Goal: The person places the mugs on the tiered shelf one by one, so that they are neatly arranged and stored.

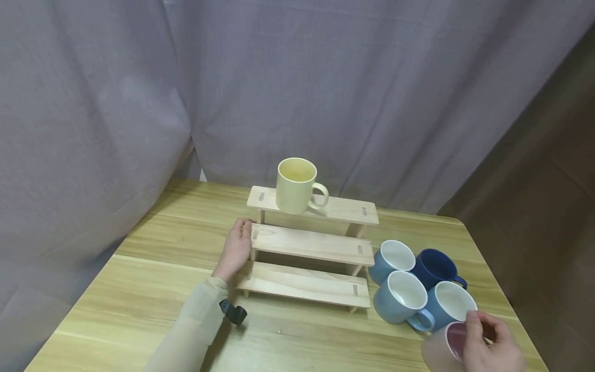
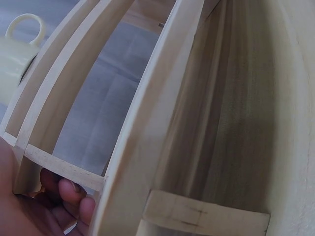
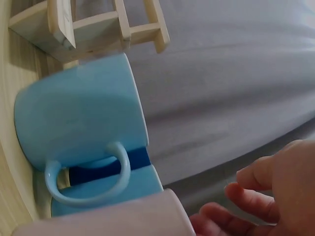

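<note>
My left hand (image 1: 238, 245) holds the left end of a three-tier wooden shelf (image 1: 311, 244). In the left wrist view its fingers (image 2: 71, 191) curl beneath a side crosspiece. At the lower right, my right hand (image 1: 495, 343) is over the rim of a pink mug (image 1: 437, 351), its fingers loosely bent. The right wrist view has some fingertips hidden behind the rim of that mug, with no grip plainly visible. A yellow mug (image 1: 290, 194) stands upright on the top tier, its handle to the right.
Right of the shelf, light blue mugs (image 1: 388, 302), (image 3: 81, 118) and a dark blue mug (image 1: 434, 268) stand clustered on the wooden table (image 1: 153, 248). Grey curtains (image 1: 297, 77) hang behind the table and along its left side; a brown curtain (image 1: 548, 196) hangs at the right.
</note>
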Tool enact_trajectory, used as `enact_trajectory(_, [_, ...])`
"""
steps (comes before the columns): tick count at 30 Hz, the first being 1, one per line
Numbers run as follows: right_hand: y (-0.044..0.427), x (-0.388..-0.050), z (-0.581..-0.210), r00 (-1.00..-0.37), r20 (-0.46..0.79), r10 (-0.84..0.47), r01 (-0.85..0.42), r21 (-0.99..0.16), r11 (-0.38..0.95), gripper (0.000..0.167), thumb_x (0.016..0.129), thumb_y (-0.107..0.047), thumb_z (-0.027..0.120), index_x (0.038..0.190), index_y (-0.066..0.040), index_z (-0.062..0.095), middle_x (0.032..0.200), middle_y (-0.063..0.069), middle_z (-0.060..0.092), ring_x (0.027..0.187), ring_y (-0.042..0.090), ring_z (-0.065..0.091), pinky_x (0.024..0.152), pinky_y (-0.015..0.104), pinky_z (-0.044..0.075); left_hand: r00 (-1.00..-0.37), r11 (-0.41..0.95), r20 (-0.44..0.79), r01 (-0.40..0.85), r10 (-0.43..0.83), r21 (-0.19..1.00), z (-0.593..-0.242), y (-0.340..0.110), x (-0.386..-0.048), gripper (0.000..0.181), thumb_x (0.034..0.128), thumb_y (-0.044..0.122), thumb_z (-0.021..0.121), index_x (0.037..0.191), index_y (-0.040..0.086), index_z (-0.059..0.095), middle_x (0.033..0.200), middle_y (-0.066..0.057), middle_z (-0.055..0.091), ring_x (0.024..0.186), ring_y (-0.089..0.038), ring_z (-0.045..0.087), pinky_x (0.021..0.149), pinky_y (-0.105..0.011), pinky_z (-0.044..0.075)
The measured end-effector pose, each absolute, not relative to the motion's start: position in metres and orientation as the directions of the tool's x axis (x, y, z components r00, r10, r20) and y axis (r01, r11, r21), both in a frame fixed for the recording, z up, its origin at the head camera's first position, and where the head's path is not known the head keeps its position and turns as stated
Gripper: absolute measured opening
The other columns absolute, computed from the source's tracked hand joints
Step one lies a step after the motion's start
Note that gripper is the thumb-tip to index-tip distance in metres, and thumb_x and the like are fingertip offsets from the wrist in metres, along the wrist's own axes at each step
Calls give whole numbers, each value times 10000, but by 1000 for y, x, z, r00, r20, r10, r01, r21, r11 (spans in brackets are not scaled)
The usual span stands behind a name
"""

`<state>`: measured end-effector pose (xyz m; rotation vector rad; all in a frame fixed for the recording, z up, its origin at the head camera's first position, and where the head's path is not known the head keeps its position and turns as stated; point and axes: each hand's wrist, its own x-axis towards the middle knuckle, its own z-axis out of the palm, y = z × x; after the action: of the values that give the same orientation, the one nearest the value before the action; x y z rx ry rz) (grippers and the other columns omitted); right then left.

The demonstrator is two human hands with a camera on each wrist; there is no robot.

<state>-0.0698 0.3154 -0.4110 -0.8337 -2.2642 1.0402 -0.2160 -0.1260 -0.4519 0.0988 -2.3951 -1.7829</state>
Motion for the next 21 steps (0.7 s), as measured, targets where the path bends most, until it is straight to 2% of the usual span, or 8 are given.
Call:
enact_trajectory(4, [308,-70,-410,-695,219,684,285,-790,543,314,948,-271,597,1056,23,630,651,-375,393,621,-190,389,567,26,326,-987,300,82,36,-142,953,-451,-126,-216,354,1076,237,310,1245,6,518,779,-66,410,638,-197,395,580,-347,392])
enact_trajectory(6, [304,-70,-409,-712,194,675,304,-781,545,324,952,-287,593,1075,9,636,651,-317,438,589,-176,409,543,49,361,-986,303,82,35,-142,952,-451,-126,-216,358,1076,233,309,1249,-3,516,779,-65,408,641,-195,391,583,-344,389])
enact_trajectory(11, [299,-67,-409,-768,121,629,351,-743,570,366,950,-340,612,1109,-14,663,660,-75,616,532,-123,466,489,96,412,-988,303,71,27,-136,953,-453,-125,-214,365,1076,236,307,1255,-4,515,786,-65,412,652,-195,392,594,-343,392])
enact_trajectory(15, [298,-66,-409,-794,130,594,347,-705,618,378,937,-367,634,1111,-36,687,790,78,698,572,-152,445,522,78,391,-990,310,69,28,-124,950,-454,-125,-213,368,1078,260,299,1243,11,513,783,-65,417,638,-195,402,593,-343,402])
enact_trajectory(18, [297,-67,-409,-810,144,569,335,-683,649,377,939,-377,628,1121,-53,688,925,136,704,619,-166,424,552,71,380,-990,317,74,34,-116,948,-455,-126,-213,373,1079,272,287,1236,12,505,794,-67,420,647,-196,405,607,-341,408])
enact_trajectory(21, [296,-69,-409,-810,157,564,314,-697,644,347,945,-355,624,1132,-67,682,928,109,691,638,-154,450,571,64,393,-990,320,83,42,-116,947,-454,-127,-214,381,1080,277,281,1241,11,500,800,-67,424,642,-192,405,609,-341,412])
